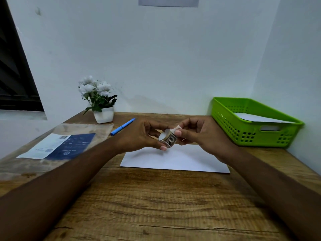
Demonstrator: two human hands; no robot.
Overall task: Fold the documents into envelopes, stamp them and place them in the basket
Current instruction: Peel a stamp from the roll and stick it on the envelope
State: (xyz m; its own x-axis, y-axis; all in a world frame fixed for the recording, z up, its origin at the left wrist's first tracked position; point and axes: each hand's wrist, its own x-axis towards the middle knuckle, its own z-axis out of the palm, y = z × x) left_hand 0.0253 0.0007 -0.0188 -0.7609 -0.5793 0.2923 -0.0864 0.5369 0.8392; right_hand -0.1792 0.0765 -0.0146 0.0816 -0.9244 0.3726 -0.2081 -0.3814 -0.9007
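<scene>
- Wooden table (156, 202) carries everything, with a white envelope (175, 160) lying flat on it just beneath my hands.
- Both my hands are raised a little above the envelope and meet over its far edge.
- My left hand (139, 134) has its grip pressed onto a small roll of stamps (167, 139), thumb at the bottom, fingers curled round the far side.
- My right hand (199, 132) pinches the loose end of the strip (177, 127) at the top of the roll, thumb and forefinger pressed together on it.
- Off to the right, near the wall, stands the green basket (250, 134), with white paper (260, 118) already lying inside.
- On the left of the table lies a clear plastic sleeve (57, 146) with a blue and white printed sheet in it.
- A blue pen (122, 126) rests just beyond my left hand, between the sleeve and the hands.
- A white pot of white flowers (100, 100) stands at the back by the wall.
</scene>
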